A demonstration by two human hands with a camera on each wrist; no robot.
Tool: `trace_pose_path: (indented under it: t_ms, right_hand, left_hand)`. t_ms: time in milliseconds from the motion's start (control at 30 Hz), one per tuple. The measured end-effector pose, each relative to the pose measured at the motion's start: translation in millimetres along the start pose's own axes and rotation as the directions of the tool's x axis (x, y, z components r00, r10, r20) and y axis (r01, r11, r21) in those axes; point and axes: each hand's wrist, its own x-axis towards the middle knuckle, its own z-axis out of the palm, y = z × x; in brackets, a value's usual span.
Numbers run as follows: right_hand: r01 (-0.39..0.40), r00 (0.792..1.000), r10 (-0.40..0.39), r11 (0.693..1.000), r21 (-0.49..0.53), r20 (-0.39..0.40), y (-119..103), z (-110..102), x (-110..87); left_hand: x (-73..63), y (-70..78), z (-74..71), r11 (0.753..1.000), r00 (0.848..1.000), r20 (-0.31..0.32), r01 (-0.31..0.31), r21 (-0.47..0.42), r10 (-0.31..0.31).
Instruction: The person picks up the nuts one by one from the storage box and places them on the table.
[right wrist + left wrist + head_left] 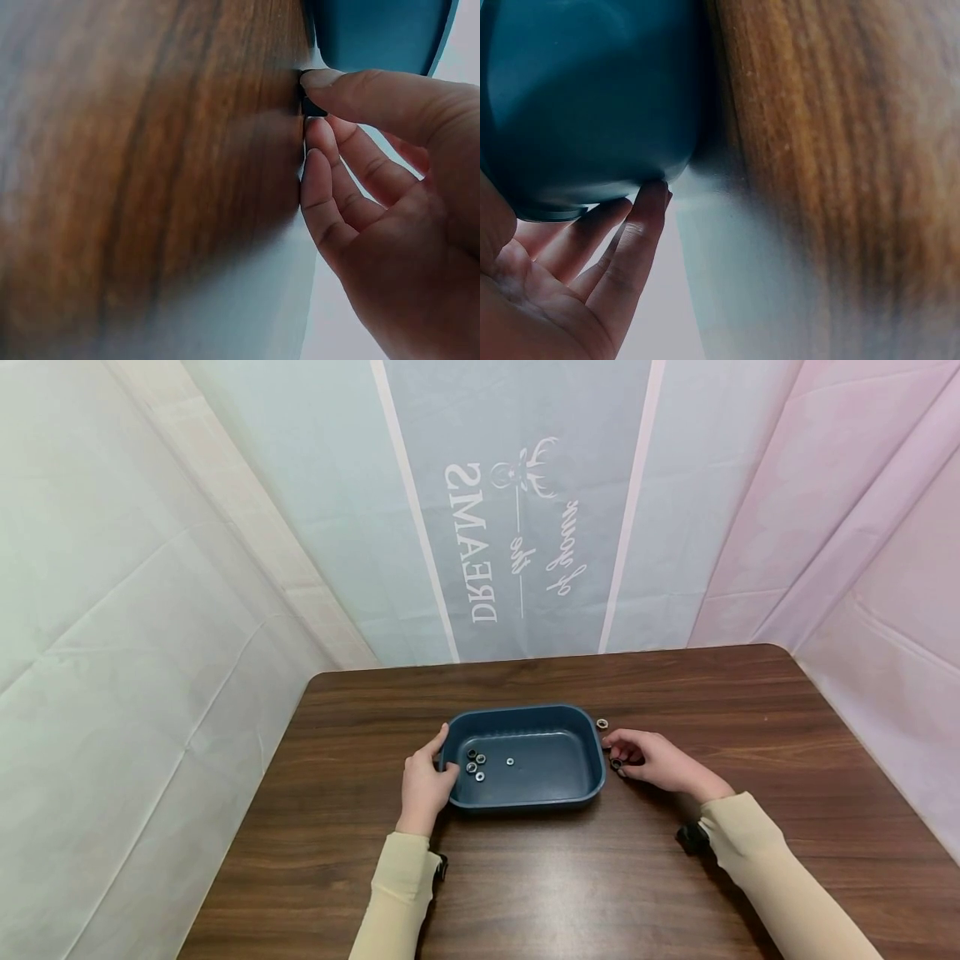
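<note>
A dark blue rectangular tray [525,803] sits on the wooden table, with several small metal nuts [480,777] gathered toward its left end. At that end my left hand [429,785] grips the tray, thumb over the rim and fingers along the outer wall [592,112]. Just past the tray's right end, my right hand [651,760] is low at the tabletop. Between its thumb and fingers it pinches a small black nut [617,764], seen as a dark piece [313,107] under the thumb in the right wrist view. A silver nut [602,724] lies just beyond these fingers.
The brown table [570,885] extends on all sides of the tray. Its far edge meets a printed cloth backdrop [540,610], with pale cloth hanging at left and right.
</note>
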Motion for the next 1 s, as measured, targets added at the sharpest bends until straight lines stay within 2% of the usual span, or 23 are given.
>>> trace_pose_path:
  t_ms: [467, 1000]
  right_hand:
    - [0.018, 1.000, -0.018, 1.000, 0.025, -0.003, -0.9, -0.5, -5.5]
    - [0.074, 0.997, -0.072, 0.997, 0.038, -0.038, -3.5, -16.1, -18.1]
  left_hand:
    - [-0.3, 0.0, 1.3, 1.000, 1.000, -0.001, 0.015, 0.009, -0.015]
    - [-0.4, 0.5, 1.5, 1.000, 1.000, -0.007, 0.010, 0.012, -0.010]
